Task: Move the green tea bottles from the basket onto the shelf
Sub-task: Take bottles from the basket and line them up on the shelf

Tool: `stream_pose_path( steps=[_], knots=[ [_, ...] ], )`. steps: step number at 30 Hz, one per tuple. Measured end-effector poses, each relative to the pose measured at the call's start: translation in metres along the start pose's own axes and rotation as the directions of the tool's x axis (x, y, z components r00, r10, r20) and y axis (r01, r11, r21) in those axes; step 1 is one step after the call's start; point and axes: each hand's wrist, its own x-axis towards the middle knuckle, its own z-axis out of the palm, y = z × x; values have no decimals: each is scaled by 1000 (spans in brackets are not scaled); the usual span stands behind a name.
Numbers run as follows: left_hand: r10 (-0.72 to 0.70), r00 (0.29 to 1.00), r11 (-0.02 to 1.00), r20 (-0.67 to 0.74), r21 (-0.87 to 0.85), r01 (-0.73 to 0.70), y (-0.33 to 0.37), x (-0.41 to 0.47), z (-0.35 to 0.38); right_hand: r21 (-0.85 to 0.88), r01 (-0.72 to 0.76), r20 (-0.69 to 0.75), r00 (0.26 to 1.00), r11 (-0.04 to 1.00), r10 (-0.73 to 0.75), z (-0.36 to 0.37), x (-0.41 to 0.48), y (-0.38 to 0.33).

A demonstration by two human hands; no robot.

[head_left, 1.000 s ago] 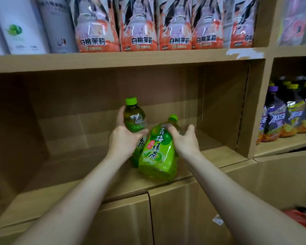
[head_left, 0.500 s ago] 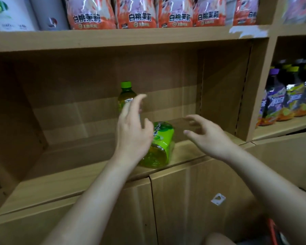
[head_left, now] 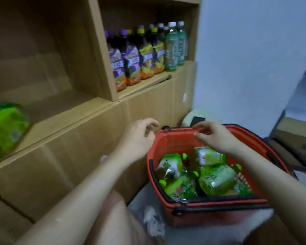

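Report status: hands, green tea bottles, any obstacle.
Left hand, right hand open, empty, at red plastic basket. Green-labelled plastic tea bottles lie inside; another bottle on wooden shelf. No obstacle seen.

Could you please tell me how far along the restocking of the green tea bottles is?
Done: at least one green tea bottle sits on the shelf, at the frame's left edge. In hand: nothing; the left hand and right hand hover empty by the red basket. Left: several bottles lie in the basket, so much of the job probably remains.
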Motion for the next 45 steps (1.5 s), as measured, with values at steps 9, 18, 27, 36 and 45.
stream_pose_path(
  steps=[9, 18, 27, 36, 45],
  knots=[
    [-161, 866, 950, 474, 312, 7, -14, 54, 183, 89, -502, 48, 865, 860, 499, 21, -11, 154],
    [-578, 561, 795, 593, 565, 222, -67, 77, 264, -530, -225, 107, 939, 818, 328, 60, 58, 212],
    [-617, 569, 767, 544, 576, 282, -97, 55, 266, -729, -186, 150, 896, 659, 418, 56, 113, 225],
    [-604, 585, 791, 542, 497, 356, -94, 60, 258, -649, -243, 318, 774, 721, 547, 51, 119, 244],
    [-674, 507, 739, 538, 507, 444, -95, 60, 267, -716, -190, 403, 673, 672, 620, 58, 108, 211]
  ],
)
